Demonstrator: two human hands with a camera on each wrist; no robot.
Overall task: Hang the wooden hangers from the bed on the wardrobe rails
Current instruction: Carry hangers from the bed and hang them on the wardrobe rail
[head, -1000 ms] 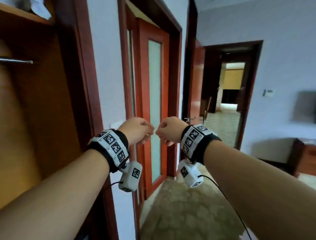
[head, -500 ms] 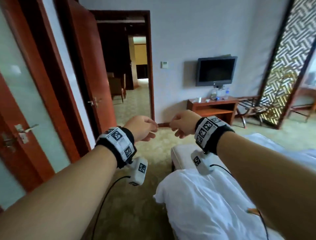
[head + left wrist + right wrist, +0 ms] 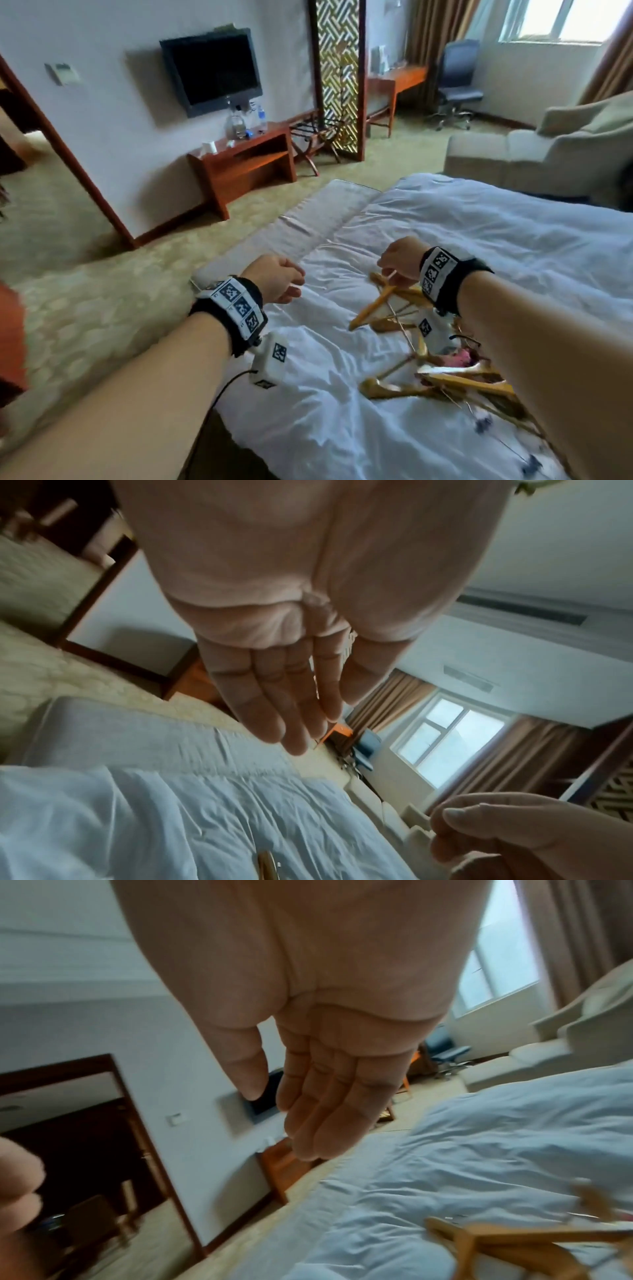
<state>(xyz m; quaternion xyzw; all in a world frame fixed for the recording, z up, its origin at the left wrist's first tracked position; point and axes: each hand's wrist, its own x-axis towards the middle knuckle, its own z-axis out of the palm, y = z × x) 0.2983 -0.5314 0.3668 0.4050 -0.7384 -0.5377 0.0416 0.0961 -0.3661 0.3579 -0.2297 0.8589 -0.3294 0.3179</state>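
Several wooden hangers lie in a loose pile on the white duvet of the bed, at the lower right of the head view. One hanger sticks out toward the bed's middle. My right hand hovers just above that hanger, fingers relaxed, holding nothing. My left hand hangs empty over the bed's near corner, left of the pile. The left wrist view shows the left hand with straight fingers. In the right wrist view the right hand is likewise empty, with a hanger below it.
A wall TV hangs over a wooden console. Beyond it stand a luggage rack, a lattice screen, a desk with an office chair and an armchair. Carpet lies left of the bed.
The head view has swung right, from the wardrobe and doors to the bed. Both hands came down over the duvet, moved apart and loosened from fists.
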